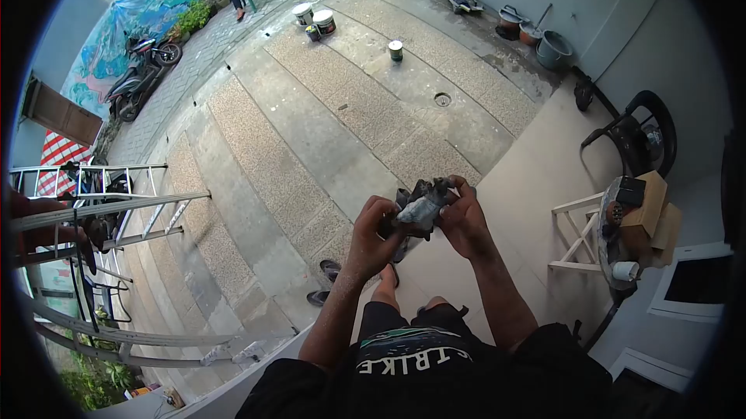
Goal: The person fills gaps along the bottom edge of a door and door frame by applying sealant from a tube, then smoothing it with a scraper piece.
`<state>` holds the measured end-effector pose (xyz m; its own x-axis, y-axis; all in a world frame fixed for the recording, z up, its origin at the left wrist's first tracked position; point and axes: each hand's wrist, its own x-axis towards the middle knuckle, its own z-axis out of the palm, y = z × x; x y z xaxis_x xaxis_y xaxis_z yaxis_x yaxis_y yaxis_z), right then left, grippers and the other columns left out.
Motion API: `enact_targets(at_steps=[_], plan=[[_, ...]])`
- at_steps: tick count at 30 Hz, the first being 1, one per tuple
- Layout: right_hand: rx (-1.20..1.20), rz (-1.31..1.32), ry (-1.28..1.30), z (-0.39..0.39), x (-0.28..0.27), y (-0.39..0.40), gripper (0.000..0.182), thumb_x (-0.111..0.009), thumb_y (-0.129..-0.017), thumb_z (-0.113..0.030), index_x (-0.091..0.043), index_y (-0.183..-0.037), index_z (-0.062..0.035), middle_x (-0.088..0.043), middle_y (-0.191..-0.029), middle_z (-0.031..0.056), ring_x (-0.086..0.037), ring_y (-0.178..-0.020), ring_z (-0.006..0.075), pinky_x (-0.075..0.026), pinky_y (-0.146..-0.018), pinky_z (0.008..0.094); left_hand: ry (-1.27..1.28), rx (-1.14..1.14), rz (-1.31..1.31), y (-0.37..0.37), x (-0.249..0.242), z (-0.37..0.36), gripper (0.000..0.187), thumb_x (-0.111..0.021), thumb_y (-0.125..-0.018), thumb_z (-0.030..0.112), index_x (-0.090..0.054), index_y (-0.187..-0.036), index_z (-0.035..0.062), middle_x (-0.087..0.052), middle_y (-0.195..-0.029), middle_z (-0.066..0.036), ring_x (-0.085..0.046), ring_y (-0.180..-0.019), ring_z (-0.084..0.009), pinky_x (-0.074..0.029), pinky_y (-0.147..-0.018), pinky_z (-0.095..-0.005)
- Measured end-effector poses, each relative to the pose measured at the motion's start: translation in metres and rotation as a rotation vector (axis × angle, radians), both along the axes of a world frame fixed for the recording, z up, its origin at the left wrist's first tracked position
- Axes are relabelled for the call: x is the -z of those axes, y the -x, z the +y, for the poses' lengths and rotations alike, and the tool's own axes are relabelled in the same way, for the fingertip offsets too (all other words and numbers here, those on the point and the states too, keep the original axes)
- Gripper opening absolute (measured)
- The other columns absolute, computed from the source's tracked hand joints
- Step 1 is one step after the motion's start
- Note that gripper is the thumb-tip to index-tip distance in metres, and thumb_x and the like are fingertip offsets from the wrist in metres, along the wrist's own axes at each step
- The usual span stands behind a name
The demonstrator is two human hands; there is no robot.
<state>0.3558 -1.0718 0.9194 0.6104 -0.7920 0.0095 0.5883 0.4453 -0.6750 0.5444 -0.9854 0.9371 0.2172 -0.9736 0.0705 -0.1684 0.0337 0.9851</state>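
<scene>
Both of my hands are raised in front of my body, gripping one crumpled, dark grey and black thing [422,211] with a pale grey patch. It looks like a dirty rag or glove, but its kind cannot be made out. My left hand [376,225] has its fingers curled round one side of it. On the other side, my right hand [464,222] is closed on it, with thumb and fingers pinching the edge. Parts of the thing are hidden behind the fingers.
Metal ladders [116,213] stand at left, with part of another person's limb [47,225] beside them. Paint buckets [324,22] and a small can [395,50] sit on the paving. At right are a black chair [649,135] and a table with a cardboard box [643,205].
</scene>
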Motion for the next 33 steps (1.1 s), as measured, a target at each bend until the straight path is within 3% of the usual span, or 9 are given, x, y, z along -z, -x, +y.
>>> enact_targets(at_steps=[5, 11, 15, 16, 21, 23, 27, 30, 33], plan=[[0.132, 0.181, 0.114, -0.081, -0.025, -0.044, 0.058, -0.073, -0.083, -0.005, -0.041, -0.131, -0.0089, -0.056, -0.125, 0.0083, -0.055, -0.119, 0.019, -0.047, -0.102, 0.0371, 0.171, -0.019, -0.222, -0.033, -0.015, -0.099, 0.032, -0.073, -0.076, -0.009, -0.056, -0.1, 0.0039, -0.052, -0.101, -0.009, -0.06, -0.081, -0.0127, -0.048, -0.065, -0.0234], [0.309, 0.315, 0.315, -0.197, -0.03, -0.058, 0.04, -0.068, -0.085, 0.0, -0.047, -0.119, -0.007, -0.059, -0.123, 0.0135, -0.058, -0.118, 0.0208, -0.046, -0.104, 0.0379, 0.04, 0.175, -0.136, -0.079, -0.03, -0.241, 0.066, -0.073, -0.085, 0.043, -0.052, -0.135, 0.0046, -0.052, -0.129, -0.014, -0.051, -0.122, -0.0276, -0.04, -0.102, -0.0448], [0.199, 0.242, 0.379, -0.296, -0.02, -0.06, 0.03, -0.064, -0.084, 0.001, -0.048, -0.107, -0.009, -0.061, -0.124, 0.0178, -0.057, -0.122, 0.0229, -0.045, -0.105, 0.0393, -0.316, 0.535, 0.292, -0.094, -0.024, -0.36, 0.053, -0.065, -0.097, 0.031, -0.051, -0.137, -0.0007, -0.058, -0.128, -0.014, -0.058, -0.118, -0.021, -0.048, -0.097, -0.0375], [0.198, 0.182, 0.314, -0.325, -0.013, -0.059, 0.028, -0.063, -0.084, 0.001, -0.047, -0.104, -0.0094, -0.061, -0.123, 0.018, -0.057, -0.121, 0.0231, -0.046, -0.105, 0.0394, -0.38, 0.571, 0.367, -0.096, -0.023, -0.388, 0.042, -0.067, -0.096, 0.02, -0.056, -0.13, -0.0017, -0.066, -0.114, -0.01, -0.064, -0.105, -0.0157, -0.052, -0.09, -0.0309], [0.276, 0.171, 0.178, -0.468, -0.015, -0.048, 0.027, -0.06, -0.082, 0.003, -0.043, -0.097, -0.011, -0.062, -0.117, 0.0172, -0.058, -0.117, 0.0229, -0.046, -0.104, 0.0399, -0.306, 0.356, 0.496, -0.101, -0.005, -0.52, 0.029, -0.074, -0.09, 0.008, -0.061, -0.116, 0.0008, -0.07, -0.096, -0.006, -0.067, -0.093, -0.0121, -0.054, -0.083, -0.0292], [0.235, 0.151, 0.206, -0.513, -0.01, -0.043, 0.031, -0.061, -0.081, 0.003, -0.044, -0.103, -0.0093, -0.058, -0.125, 0.0184, -0.056, -0.121, 0.0229, -0.044, -0.106, 0.0401, -0.265, 0.272, 0.358, -0.101, -0.009, -0.564, 0.028, -0.073, -0.091, 0.01, -0.061, -0.115, 0.0012, -0.071, -0.091, -0.006, -0.067, -0.088, -0.0123, -0.055, -0.08, -0.0277], [0.456, 0.826, 0.284, -0.593, -0.023, -0.052, 0.075, -0.074, -0.078, -0.01, -0.032, -0.141, -0.0085, -0.034, -0.153, 0.019, -0.034, -0.144, 0.0319, -0.026, -0.12, 0.0482, -0.244, 0.244, 0.359, -0.102, -0.026, -0.653, 0.029, -0.074, -0.09, 0.011, -0.06, -0.114, 0.0013, -0.071, -0.09, -0.007, -0.069, -0.09, -0.0143, -0.055, -0.084, -0.0304], [0.361, 1.01, 0.825, -0.65, -0.033, -0.079, 0.108, -0.084, -0.076, -0.035, -0.014, -0.154, -0.007, -0.021, -0.161, 0.0227, -0.028, -0.146, 0.0387, -0.024, -0.12, 0.0489, -0.305, 0.355, 0.107, -0.119, -0.037, -0.711, 0.029, -0.073, -0.091, 0.009, -0.059, -0.115, 0.0012, -0.07, -0.095, -0.008, -0.068, -0.094, -0.0155, -0.055, -0.086, -0.0317], [-0.021, 0.869, 0.747, -0.71, -0.018, -0.131, 0.085, -0.081, -0.081, -0.025, -0.031, -0.148, -0.0066, -0.041, -0.15, 0.0217, -0.052, -0.131, 0.0306, -0.04, -0.11, 0.0426, -0.212, 0.376, 0.289, -0.149, -0.006, -0.768, 0.031, -0.072, -0.091, 0.008, -0.057, -0.118, 0.0017, -0.069, -0.104, -0.01, -0.067, -0.098, -0.0162, -0.055, -0.088, -0.0331]])
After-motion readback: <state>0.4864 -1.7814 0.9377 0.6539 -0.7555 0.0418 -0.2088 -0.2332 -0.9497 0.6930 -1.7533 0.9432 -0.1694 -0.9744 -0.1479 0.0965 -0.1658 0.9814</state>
